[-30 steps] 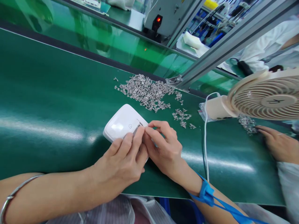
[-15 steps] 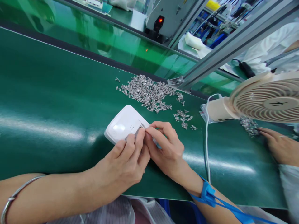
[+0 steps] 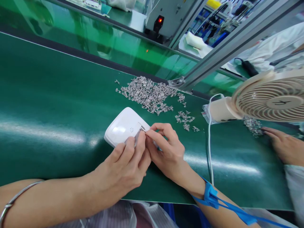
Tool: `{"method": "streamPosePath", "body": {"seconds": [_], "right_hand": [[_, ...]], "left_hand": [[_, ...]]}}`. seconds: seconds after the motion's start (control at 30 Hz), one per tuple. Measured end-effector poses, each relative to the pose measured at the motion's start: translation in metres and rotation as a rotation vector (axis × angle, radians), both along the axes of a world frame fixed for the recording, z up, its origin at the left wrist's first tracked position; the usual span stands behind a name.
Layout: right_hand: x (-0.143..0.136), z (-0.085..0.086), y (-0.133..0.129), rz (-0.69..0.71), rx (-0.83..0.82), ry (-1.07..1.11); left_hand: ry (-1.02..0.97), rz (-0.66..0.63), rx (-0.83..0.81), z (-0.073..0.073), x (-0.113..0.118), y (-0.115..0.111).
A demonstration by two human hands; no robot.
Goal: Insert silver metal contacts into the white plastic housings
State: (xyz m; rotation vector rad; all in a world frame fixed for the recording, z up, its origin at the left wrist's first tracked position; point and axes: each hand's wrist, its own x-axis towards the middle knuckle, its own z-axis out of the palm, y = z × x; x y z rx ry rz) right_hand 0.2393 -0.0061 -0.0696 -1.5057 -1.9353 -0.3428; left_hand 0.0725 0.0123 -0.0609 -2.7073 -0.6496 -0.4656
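Note:
A white plastic device housing (image 3: 121, 125) with rounded corners and a cluster of small holes lies tilted on the green bench. My left hand (image 3: 129, 158) grips its near edge with bent fingers, the fingertips over an opening in the surface. At that opening, thin metal parts (image 3: 142, 128) show beside the fingertips. My right hand (image 3: 166, 147) is closed in a pinch at the housing's right side, touching the left fingertips; what it pinches is hidden. Just beyond the housing spreads a pile of small metal clips (image 3: 149, 95), with a smaller group (image 3: 184, 118) to its right.
A beige fan (image 3: 273, 101) stands at right, its white cable (image 3: 209, 142) running across the bench. Another person's hand (image 3: 285, 145) touches more metal pieces (image 3: 252, 126) there. A metal frame post (image 3: 228, 44) rises behind. A blue strap (image 3: 210, 194) trails from my right wrist.
The view has shifted slightly, moving the scene a little left. Slightly more of the metal at the opening shows beside the fingertips. Both hands keep nearly the same hold.

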Motion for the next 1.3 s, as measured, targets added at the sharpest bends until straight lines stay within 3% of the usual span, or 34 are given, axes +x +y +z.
{"method": "streamPosePath", "body": {"seconds": [0.83,1.3], "right_hand": [[0.003,0.002,-0.005,0.043,-0.039,0.004],[0.007,0.001,-0.011,0.075,-0.070,-0.102]], "left_hand": [[0.000,-0.010,-0.023,0.004,0.002,0.004],[-0.034,0.011,-0.036,0.002,0.001,0.003]]}}
